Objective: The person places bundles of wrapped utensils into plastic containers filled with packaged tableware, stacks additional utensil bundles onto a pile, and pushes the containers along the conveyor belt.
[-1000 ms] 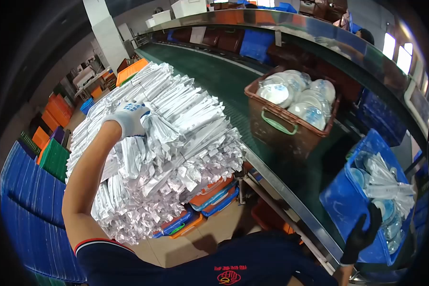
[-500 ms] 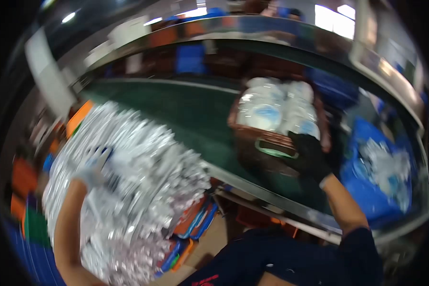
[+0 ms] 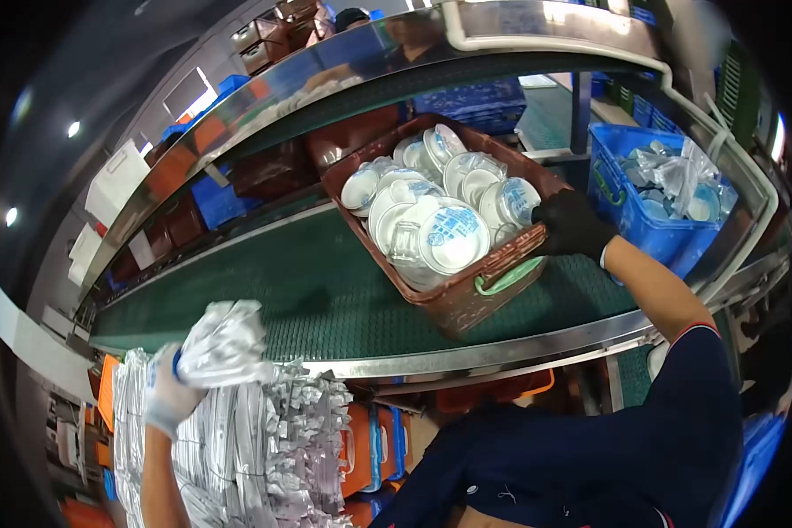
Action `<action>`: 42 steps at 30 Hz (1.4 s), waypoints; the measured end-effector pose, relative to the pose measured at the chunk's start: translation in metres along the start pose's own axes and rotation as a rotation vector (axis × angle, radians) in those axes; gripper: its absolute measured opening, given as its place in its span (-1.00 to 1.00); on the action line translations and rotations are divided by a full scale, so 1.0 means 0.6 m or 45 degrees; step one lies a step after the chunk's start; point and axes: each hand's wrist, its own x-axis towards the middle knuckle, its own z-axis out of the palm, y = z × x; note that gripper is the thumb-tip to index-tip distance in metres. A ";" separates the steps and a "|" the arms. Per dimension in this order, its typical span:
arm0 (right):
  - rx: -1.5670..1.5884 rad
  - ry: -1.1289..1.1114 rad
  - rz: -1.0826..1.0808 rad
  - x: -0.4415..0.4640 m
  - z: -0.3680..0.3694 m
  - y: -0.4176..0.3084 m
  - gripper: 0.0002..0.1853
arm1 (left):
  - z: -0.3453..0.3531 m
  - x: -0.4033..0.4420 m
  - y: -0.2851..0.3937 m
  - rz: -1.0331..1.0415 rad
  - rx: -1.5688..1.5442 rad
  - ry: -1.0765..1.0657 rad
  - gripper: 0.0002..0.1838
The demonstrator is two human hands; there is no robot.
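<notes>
My left hand (image 3: 169, 387), in a white glove, is closed around a bundle of folded clear plastic wrappers (image 3: 224, 348). It is above a large stack of the same shiny wrappers (image 3: 238, 453). A brown plastic crate (image 3: 493, 308) with a green handle (image 3: 509, 277) rests tilted in view on the green conveyor belt. White bowls with blue print (image 3: 453, 236), several of them wrapped in clear film, fill it. At the crate's near right corner is my right hand (image 3: 576, 224), black-gloved, its fingers curled over the rim.
A blue crate (image 3: 656, 233) with bowls and loose plastic stands right of the brown one. The conveyor's metal edge (image 3: 466, 356) runs along my front. Orange and blue crates (image 3: 370, 449) are below it. Above the belt is a metal-edged shelf (image 3: 326, 79); a person's head shows behind it.
My left hand has lifted a bundle of wrappers off the stack. My right hand stays on the brown crate. The view has turned and sharpened, showing the bowls more clearly.
</notes>
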 end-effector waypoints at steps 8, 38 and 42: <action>0.014 0.059 0.115 -0.008 0.020 -0.004 -0.43 | 0.114 0.387 0.323 1.023 0.135 0.435 -0.33; -0.394 0.617 0.784 0.211 0.080 -0.440 -0.71 | 0.411 0.633 0.322 1.006 -0.478 0.259 -0.20; -0.387 0.683 0.644 0.226 0.033 -0.479 -0.73 | 0.357 0.483 0.311 0.927 -0.760 0.396 -0.24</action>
